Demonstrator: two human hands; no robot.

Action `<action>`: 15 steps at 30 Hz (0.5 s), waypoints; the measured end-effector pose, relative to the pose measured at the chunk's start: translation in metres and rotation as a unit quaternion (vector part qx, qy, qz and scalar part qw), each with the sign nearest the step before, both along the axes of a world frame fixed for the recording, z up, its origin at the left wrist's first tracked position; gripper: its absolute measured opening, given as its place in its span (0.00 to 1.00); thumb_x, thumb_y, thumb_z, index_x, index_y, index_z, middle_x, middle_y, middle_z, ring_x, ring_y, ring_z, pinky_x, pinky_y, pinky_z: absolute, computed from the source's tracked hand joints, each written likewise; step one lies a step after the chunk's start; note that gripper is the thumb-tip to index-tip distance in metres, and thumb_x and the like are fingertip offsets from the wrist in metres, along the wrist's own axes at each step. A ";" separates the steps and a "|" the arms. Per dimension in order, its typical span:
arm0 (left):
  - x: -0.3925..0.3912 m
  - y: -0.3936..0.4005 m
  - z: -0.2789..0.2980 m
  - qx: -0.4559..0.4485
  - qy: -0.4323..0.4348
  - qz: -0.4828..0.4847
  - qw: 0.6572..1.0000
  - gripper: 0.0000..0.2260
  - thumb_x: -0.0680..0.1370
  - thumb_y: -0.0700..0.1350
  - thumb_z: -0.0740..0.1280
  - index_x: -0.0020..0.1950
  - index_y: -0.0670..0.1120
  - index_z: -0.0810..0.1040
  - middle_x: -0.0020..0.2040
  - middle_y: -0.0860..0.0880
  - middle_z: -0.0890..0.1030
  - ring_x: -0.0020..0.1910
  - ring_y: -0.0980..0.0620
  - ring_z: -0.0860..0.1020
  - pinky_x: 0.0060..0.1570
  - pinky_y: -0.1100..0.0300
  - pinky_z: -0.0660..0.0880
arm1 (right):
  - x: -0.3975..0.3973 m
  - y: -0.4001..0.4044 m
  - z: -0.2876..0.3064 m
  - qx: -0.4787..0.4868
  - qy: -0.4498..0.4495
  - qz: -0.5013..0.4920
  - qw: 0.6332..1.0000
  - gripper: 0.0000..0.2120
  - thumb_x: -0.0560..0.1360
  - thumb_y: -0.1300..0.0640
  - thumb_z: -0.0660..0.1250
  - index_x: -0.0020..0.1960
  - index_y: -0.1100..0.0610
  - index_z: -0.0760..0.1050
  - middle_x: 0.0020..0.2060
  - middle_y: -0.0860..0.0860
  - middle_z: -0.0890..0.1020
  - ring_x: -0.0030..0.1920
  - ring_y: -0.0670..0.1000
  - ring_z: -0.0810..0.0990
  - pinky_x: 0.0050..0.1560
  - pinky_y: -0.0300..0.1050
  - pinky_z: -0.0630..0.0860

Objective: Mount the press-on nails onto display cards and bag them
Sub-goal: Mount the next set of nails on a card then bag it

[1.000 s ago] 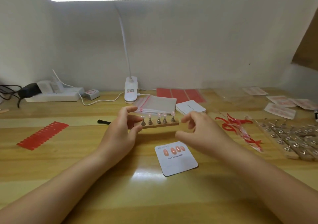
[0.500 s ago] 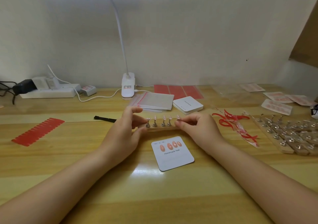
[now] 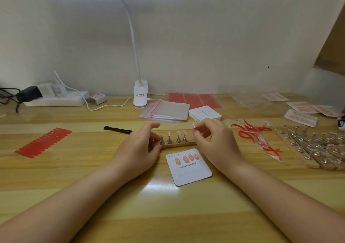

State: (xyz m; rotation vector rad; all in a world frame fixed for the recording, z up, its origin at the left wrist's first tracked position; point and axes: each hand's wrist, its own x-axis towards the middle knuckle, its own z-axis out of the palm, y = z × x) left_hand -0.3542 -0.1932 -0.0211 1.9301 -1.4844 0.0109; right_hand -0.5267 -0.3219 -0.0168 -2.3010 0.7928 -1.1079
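Observation:
A small wooden nail stand lies mid-table with several metal pegs topped by pale pink nails. My left hand grips the stand's left end between thumb and fingers. My right hand pinches one nail on its peg, lifted just above the stand's right end. In front of the stand lies a white display card printed "Handmade Nail", with several pink nails stuck along its top.
Behind the stand are a stack of zip bags, blank cards, red adhesive sheets, a lamp base and a black tool. Red strips lie left. Red peeled backing, more stands and filled bags lie right.
My right hand reached the stand's right end, took hold of the rightmost peg with its nail, and has lifted it off. My left hand keeps holding the stand.

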 end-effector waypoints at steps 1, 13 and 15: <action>-0.002 0.001 0.001 -0.003 -0.013 0.004 1.000 0.22 0.75 0.43 0.68 0.68 0.51 0.68 0.53 0.56 0.79 0.54 0.56 0.76 0.55 0.61 0.73 | -0.001 0.000 0.000 0.009 -0.008 0.006 1.000 0.05 0.76 0.60 0.67 0.45 0.50 0.76 0.39 0.45 0.78 0.39 0.43 0.76 0.37 0.31 0.69; -0.025 0.002 0.013 -0.114 -0.122 -0.023 0.986 0.21 0.73 0.57 0.67 0.60 0.45 0.80 0.55 0.48 0.80 0.55 0.45 0.76 0.55 0.50 0.73 | 0.000 0.012 0.000 -0.127 -0.058 0.132 0.981 0.07 0.72 0.68 0.72 0.48 0.61 0.84 0.39 0.48 0.83 0.37 0.40 0.75 0.40 0.30 0.72; -0.026 0.001 0.010 -0.139 -0.143 -0.026 0.980 0.19 0.73 0.56 0.68 0.57 0.45 0.82 0.52 0.48 0.82 0.52 0.44 0.78 0.51 0.48 0.75 | 0.000 0.014 0.000 -0.143 -0.058 0.152 0.976 0.07 0.72 0.68 0.72 0.48 0.61 0.84 0.37 0.51 0.83 0.36 0.43 0.76 0.39 0.35 0.74</action>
